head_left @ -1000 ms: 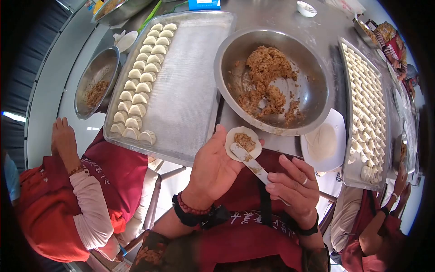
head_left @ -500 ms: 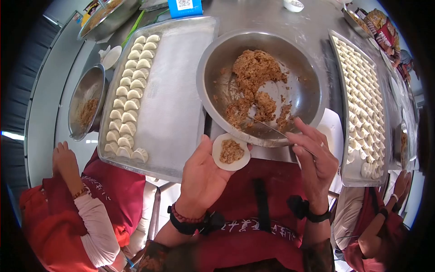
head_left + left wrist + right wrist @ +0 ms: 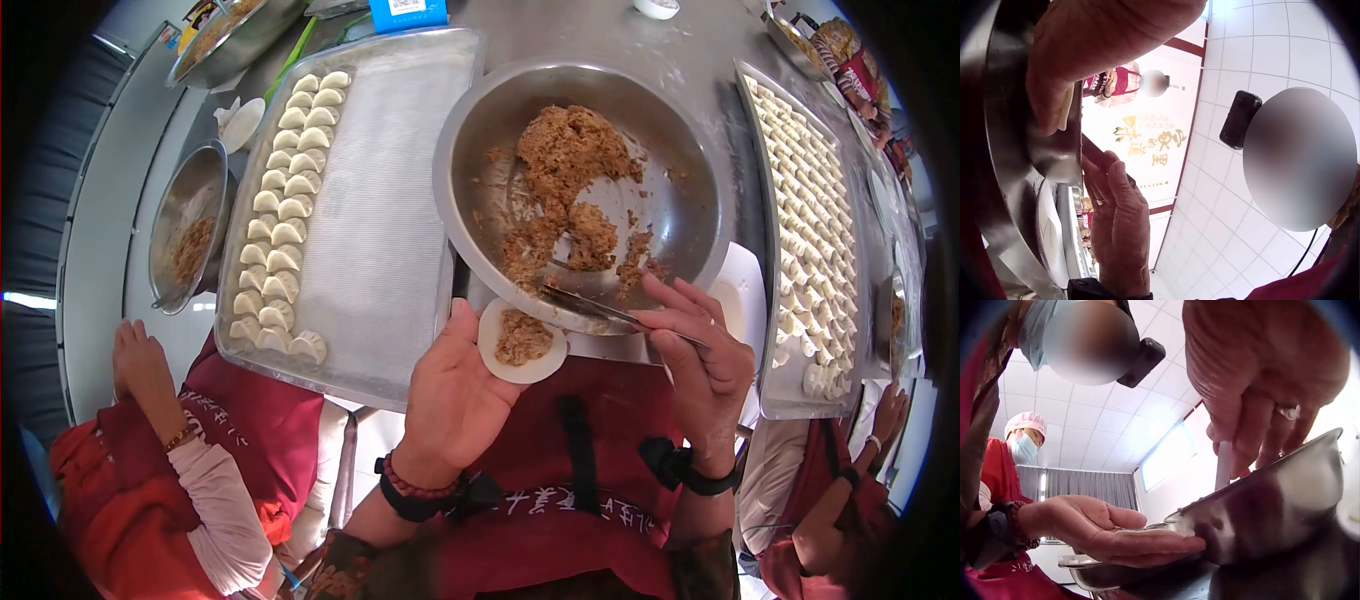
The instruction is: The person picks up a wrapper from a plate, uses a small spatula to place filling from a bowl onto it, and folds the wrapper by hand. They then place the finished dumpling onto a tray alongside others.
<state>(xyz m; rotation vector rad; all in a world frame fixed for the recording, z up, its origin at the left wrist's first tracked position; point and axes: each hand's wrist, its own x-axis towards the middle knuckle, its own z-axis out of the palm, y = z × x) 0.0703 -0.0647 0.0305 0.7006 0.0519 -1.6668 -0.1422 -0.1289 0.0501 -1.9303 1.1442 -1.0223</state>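
My left hand (image 3: 440, 395) lies palm up at the front of the big steel bowl (image 3: 457, 205). A round dumpling wrapper (image 3: 543, 372) rests on its fingers, with a patch of minced filling (image 3: 522, 338) in the middle. In the right wrist view those fingers (image 3: 1147, 550) stretch flat beneath the wrapper. My right hand (image 3: 708, 360) grips a thin metal filling spatula (image 3: 600, 308) over the bowl's near rim. The spatula's tip is down inside, beside loose bits of filling. A larger mound of brown filling (image 3: 570, 150) sits farther back in the bowl.
Left of the bowl lies a metal tray (image 3: 385, 200) with folded dumplings (image 3: 285, 232) along its left side. A fuller dumpling tray (image 3: 808, 408) stands at the right. A white plate (image 3: 745, 270) is partly behind my right hand. People sit on both sides.
The spatula has left the wrapper and moved right and up into the bowl with my right hand. My left hand, still carrying the wrapper, has shifted slightly.
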